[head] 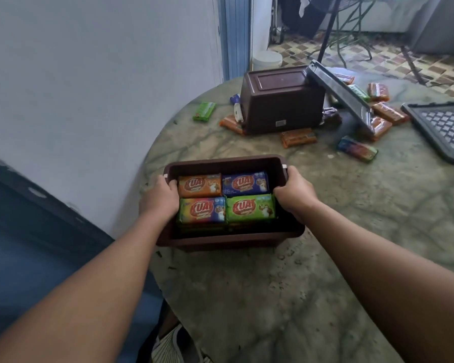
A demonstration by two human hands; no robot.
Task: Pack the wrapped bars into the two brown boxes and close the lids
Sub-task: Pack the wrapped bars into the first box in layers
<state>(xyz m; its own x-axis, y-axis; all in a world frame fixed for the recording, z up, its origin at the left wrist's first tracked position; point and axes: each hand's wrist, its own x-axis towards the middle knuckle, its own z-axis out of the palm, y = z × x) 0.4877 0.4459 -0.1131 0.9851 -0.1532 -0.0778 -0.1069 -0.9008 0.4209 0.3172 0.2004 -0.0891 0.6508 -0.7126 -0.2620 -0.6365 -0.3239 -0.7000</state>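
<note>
Both hands' fingers (174,185) grip box (228,238) sides.

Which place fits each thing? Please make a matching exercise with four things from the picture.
Things:
1. green wrapped bar in the near brown box
2. second brown plastic box
3. dark grid-patterned lid
4. lone green wrapped bar

Places or states:
A. flat on the table's right edge
B. overturned among loose bars
C. near right corner of the top layer
D. on the table near the wall

Pairs: 1-C, 2-B, 3-A, 4-D
</note>
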